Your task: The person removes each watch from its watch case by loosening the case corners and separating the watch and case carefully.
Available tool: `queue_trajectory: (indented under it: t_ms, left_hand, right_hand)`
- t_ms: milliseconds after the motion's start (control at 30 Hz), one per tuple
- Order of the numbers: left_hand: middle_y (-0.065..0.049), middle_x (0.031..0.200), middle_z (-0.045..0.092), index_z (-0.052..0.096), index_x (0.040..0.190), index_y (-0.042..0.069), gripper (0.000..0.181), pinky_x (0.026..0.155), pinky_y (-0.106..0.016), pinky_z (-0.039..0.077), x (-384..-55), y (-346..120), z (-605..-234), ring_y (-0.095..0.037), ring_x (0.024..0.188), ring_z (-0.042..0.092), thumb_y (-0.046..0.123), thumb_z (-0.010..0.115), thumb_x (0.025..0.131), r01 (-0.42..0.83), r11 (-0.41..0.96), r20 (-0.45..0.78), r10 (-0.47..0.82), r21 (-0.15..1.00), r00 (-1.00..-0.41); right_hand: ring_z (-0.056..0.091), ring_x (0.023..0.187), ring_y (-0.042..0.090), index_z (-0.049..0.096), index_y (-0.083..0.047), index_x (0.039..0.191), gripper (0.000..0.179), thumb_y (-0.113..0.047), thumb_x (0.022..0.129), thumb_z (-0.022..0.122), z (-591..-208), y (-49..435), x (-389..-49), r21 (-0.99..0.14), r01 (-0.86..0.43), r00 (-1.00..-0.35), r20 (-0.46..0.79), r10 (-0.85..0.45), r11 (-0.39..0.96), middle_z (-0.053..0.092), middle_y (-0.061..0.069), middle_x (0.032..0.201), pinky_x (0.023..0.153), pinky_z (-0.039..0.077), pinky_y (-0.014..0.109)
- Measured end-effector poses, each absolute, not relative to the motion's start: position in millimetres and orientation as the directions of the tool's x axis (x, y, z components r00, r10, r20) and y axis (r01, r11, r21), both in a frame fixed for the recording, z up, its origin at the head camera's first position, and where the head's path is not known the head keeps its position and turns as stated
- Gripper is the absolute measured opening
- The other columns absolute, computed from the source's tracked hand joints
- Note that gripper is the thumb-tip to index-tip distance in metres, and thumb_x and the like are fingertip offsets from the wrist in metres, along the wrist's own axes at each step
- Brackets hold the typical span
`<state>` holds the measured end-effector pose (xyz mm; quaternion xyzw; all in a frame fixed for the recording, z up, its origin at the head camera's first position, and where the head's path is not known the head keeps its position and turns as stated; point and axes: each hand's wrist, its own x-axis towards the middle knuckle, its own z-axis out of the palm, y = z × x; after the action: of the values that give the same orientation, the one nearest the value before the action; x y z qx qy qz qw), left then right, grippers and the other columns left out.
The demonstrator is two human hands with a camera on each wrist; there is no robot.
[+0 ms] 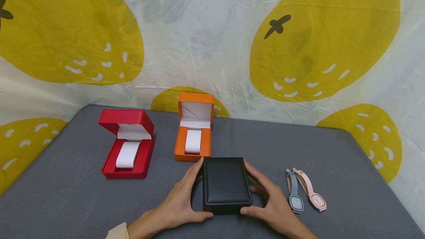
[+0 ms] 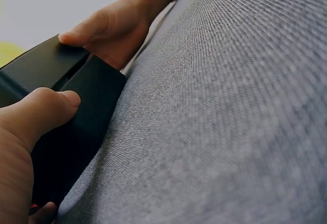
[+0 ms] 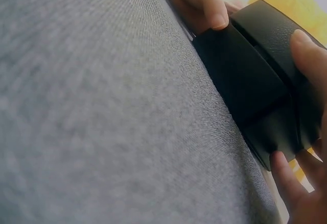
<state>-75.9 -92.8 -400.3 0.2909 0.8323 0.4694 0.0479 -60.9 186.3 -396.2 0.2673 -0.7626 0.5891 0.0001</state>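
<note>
A black leather-look watch box (image 1: pixel 227 183) lies on the grey table between both hands, its lid down. My left hand (image 1: pixel 180 196) grips the box's left side, the thumb at the front lower edge and the fingers along the side. On the right side my right hand (image 1: pixel 270 196) grips it likewise, its thumb at the front corner. Seen close in the right wrist view, the black box (image 3: pixel 255 76) has a narrow dark seam between lid and base. The right thumb (image 3: pixel 305 45) lies on the lid there, the left thumb (image 3: pixel 218 17) on the base. The box's inside is hidden.
Behind stand an open orange watch box (image 1: pixel 206 141) and, further left, an open red watch box (image 1: pixel 144 161), each with a white cushion. Right of my right hand lie a blue-grey watch (image 1: pixel 296 202) and a pink watch (image 1: pixel 317 200). A fruit-patterned cloth (image 1: pixel 212 47) hangs behind the table.
</note>
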Motion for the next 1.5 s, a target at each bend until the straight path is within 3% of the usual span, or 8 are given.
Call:
queue_trajectory:
  t_ms: [200,733,1000,1333,1500]
  left_hand:
    - [-0.002,0.151,0.023,0.005,0.155,0.022,0.121,0.098,-0.051,0.04,-74.9,-92.8,-400.3,-0.019,0.126,0.038,0.043,0.086,0.067,0.438,0.412,0.185,0.525,0.799,-0.831]
    - [-0.002,0.153,0.021,0.006,0.154,0.028,0.12,0.095,-0.06,0.038,-74.0,-92.0,-399.8,-0.022,0.127,0.038,0.043,0.086,0.066,0.353,0.398,0.12,0.503,0.847,-0.856]
    - [0.005,0.152,0.02,0.008,0.154,0.028,0.123,0.099,-0.049,0.04,-77.4,-91.7,-398.9,-0.017,0.123,0.044,0.036,0.09,0.063,0.37,0.348,0.163,0.501,0.862,-0.85]
    - [0.005,0.152,0.021,0.008,0.154,0.029,0.123,0.101,-0.042,0.039,-79.0,-92.0,-400.6,-0.016,0.122,0.046,0.035,0.09,0.062,0.351,0.323,0.149,0.513,0.879,-0.845]
    - [0.008,0.15,0.022,0.009,0.153,0.032,0.124,0.101,-0.041,0.039,-79.3,-93.5,-400.3,-0.013,0.12,0.049,0.031,0.091,0.061,0.324,0.322,0.125,0.512,0.89,-0.85]
  right_hand:
    - [0.036,0.135,0.02,0.032,-0.005,0.148,0.093,0.005,0.07,0.081,-396.0,185.7,-59.8,-0.892,-0.423,-0.856,0.333,-0.396,0.163,0.031,0.011,0.152,0.087,0.05,0.031]
    - [0.042,0.131,0.019,0.038,-0.005,0.146,0.082,0.007,0.075,0.075,-397.1,181.4,-58.9,-0.891,-0.42,-0.876,0.348,-0.334,0.173,0.038,0.011,0.148,0.088,0.05,0.03]
    - [0.049,0.125,0.021,0.038,-0.007,0.146,0.078,0.006,0.078,0.072,-395.6,180.1,-58.7,-0.891,-0.416,-0.883,0.347,-0.317,0.183,0.04,0.011,0.147,0.085,0.051,0.03]
    - [0.058,0.113,0.021,0.038,-0.006,0.146,0.073,0.008,0.08,0.069,-392.0,175.0,-55.1,-0.901,-0.399,-0.896,0.342,-0.284,0.172,0.043,0.017,0.143,0.08,0.053,0.03]
    - [0.056,0.116,0.02,0.041,-0.008,0.145,0.072,0.007,0.08,0.069,-389.9,172.1,-53.8,-0.89,-0.411,-0.898,0.357,-0.257,0.2,0.045,0.016,0.141,0.077,0.054,0.03]
